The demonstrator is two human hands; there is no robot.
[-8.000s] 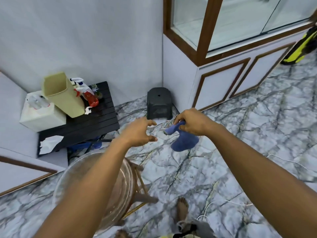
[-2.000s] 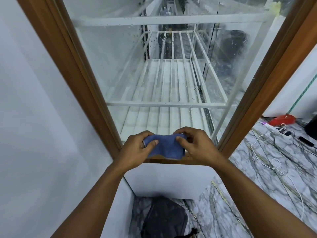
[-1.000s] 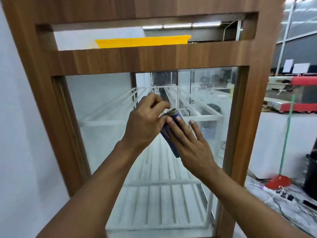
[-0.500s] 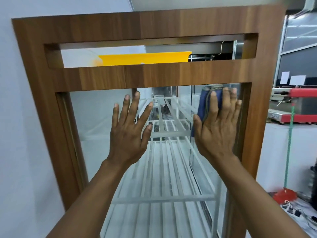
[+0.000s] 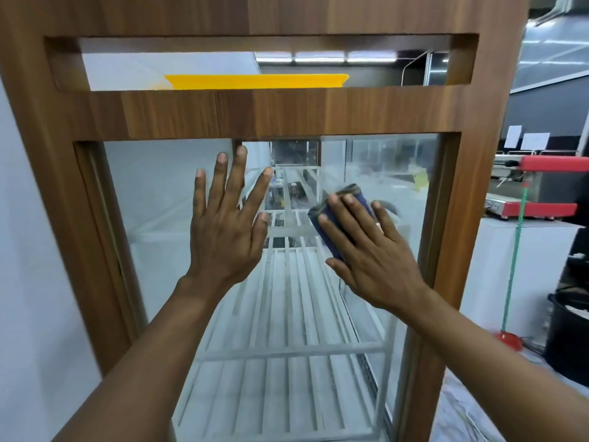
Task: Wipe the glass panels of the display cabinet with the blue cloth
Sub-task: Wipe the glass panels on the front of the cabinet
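Note:
The display cabinet (image 5: 287,113) has a brown wooden frame around a tall glass panel (image 5: 153,199), with white slatted shelves behind it. My left hand (image 5: 224,228) lies flat on the glass left of centre, fingers spread. My right hand (image 5: 366,250) presses the folded blue cloth (image 5: 331,231) against the upper right part of the panel with straight fingers. Only the cloth's left and top edges show past my fingers.
A yellow strip (image 5: 255,81) shows through the slot at the cabinet's top. A pale wall (image 5: 28,282) stands on the left. To the right are a red machine (image 5: 541,189) on a white counter, a green pole (image 5: 513,266) and a black bin (image 5: 570,333).
My right hand has slid the blue cloth down and left from the panel's top right corner. My left hand stays flat on the glass. The view has come closer to the cabinet.

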